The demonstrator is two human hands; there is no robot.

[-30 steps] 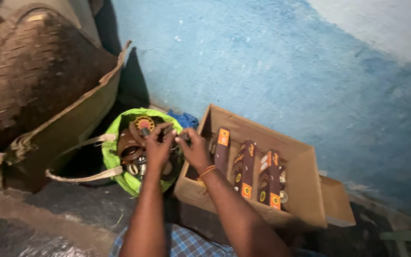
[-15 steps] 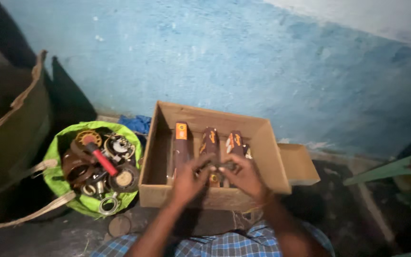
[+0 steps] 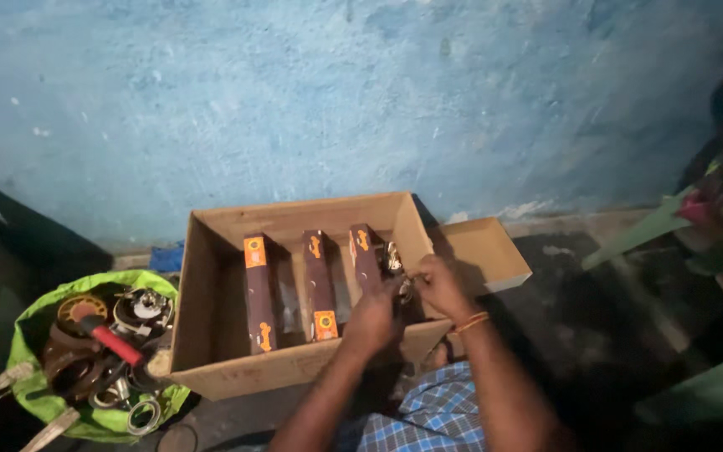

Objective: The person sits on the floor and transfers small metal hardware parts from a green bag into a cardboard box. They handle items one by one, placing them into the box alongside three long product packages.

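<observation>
Hands met over the right end of the cardboard box (image 3: pixel 211 335), at about five o'clock from its centre. My left hand (image 3: pixel 371 318) was curled over something small, fingers closed, though what lay under them I could not tell. My right hand (image 3: pixel 438 286) pinched toward a shiny metal part (image 3: pixel 392 258) that stood against the box's right wall, just beside the third of three brown-and-orange cartons (image 3: pixel 320 285); whether I truly gripped it or only touched it the view did not settle. Those cartons lay side by side, lengthwise, filling the box's middle. At nine o'clock from the box sat a green bag (image 3: pixel 27 335) heaped with metal rings and a red-handled tool (image 3: pixel 110 341), well away from both hands. I judged the work to be at the sorting stage, with the metal part in hand. Any next move would have called for a firm pinch and a clean lift past the carton edge.
</observation>
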